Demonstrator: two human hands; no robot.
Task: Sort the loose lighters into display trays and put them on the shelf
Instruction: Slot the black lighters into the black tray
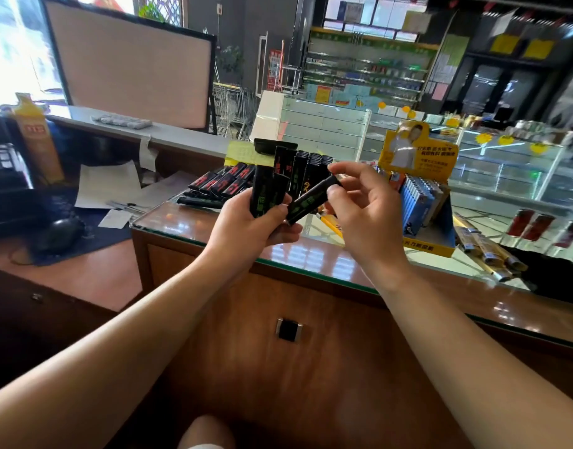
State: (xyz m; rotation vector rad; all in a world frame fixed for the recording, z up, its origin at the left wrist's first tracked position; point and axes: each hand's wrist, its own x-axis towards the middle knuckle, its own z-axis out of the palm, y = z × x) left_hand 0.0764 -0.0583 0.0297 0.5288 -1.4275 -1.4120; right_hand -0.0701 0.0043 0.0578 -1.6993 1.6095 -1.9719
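Left hand [246, 226] grips green-print lighters [268, 192], right hand [359, 205] — pinching another lighter [312, 198]

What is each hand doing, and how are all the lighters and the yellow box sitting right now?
Left hand: grips a bunch of black lighters, upright.
Right hand: pinches one black lighter, tilted.
Red-print lighters: lying loose in a pile on the glass counter.
Yellow display box: standing open, blue lighters in rows.

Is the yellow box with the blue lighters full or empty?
Partly full: the yellow display tray holds blue lighters at its back, its front floor bare.
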